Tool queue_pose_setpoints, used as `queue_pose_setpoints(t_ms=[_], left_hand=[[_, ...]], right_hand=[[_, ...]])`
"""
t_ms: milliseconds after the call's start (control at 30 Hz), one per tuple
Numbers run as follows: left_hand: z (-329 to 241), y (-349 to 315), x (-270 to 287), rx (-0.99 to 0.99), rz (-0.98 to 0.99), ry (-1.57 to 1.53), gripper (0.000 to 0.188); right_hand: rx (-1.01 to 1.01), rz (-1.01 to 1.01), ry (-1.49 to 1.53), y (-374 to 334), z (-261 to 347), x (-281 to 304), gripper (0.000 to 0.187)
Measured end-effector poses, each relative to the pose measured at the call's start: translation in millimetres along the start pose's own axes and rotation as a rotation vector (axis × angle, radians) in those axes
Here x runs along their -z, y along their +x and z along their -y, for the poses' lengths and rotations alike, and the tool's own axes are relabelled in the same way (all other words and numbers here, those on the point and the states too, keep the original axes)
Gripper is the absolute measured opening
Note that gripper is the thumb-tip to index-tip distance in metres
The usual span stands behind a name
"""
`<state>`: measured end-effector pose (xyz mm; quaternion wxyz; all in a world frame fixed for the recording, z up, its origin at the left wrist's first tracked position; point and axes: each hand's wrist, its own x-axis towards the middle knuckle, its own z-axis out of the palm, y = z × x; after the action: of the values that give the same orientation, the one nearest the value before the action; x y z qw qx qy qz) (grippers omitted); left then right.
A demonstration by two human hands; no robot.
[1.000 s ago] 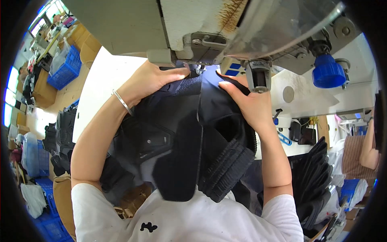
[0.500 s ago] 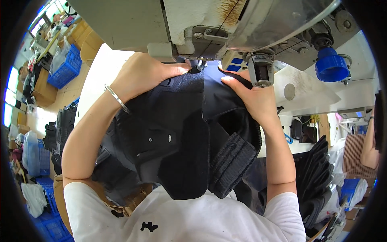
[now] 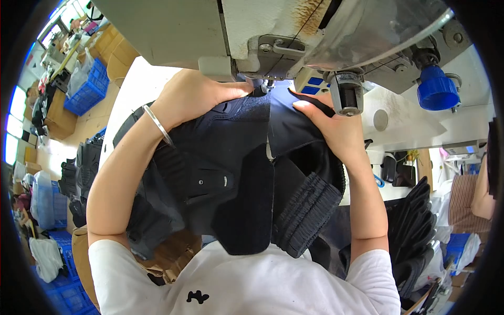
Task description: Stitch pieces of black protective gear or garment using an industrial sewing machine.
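Cloth is pinched in the right grip [image 3: 341,131]: an edge of the black garment [image 3: 236,152] is caught between thumb and fingers! By the left grip [image 3: 184,100] the same garment is covered, thumb stretched toward the presser foot [image 3: 270,85]; whether those hidden fingers are closed cannot be told. Between both grips the garment is spread, its gathered band [image 3: 310,212] bunched below the right one. A bracelet [image 3: 156,125] is worn just behind the left grip. Above both, the scene is overhung by the sewing machine [image 3: 184,31]. Beyond the left grip, white counter [image 3: 139,76] is seen; below the right, dark pieces [image 3: 412,226] are stacked.
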<state>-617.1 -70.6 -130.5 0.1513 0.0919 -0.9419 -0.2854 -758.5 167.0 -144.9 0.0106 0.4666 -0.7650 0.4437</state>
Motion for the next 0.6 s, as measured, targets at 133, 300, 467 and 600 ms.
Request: queue_pose_setpoints(t_ms=[133, 300, 467, 600], left_hand=[[12, 1, -6, 0.079, 0.15, -0.274, 0.034], [-3, -4, -8, -0.011, -0.016, -0.009, 0.033], [-4, -5, -7, -0.037, -0.058, 0.027, 0.031], [5, -2, -9, 0.027, -0.041, -0.144, 0.03]], right_hand=[[-0.09, 0.033, -0.041, 0, 5, 0, 0.024], [-0.007, 0.001, -0.092, -1, 0, 1, 0.02], [-0.17, 0.021, -0.067, -1, 8, 0, 0.026], [-0.133, 0.002, -0.053, -3, 5, -4, 0.025]])
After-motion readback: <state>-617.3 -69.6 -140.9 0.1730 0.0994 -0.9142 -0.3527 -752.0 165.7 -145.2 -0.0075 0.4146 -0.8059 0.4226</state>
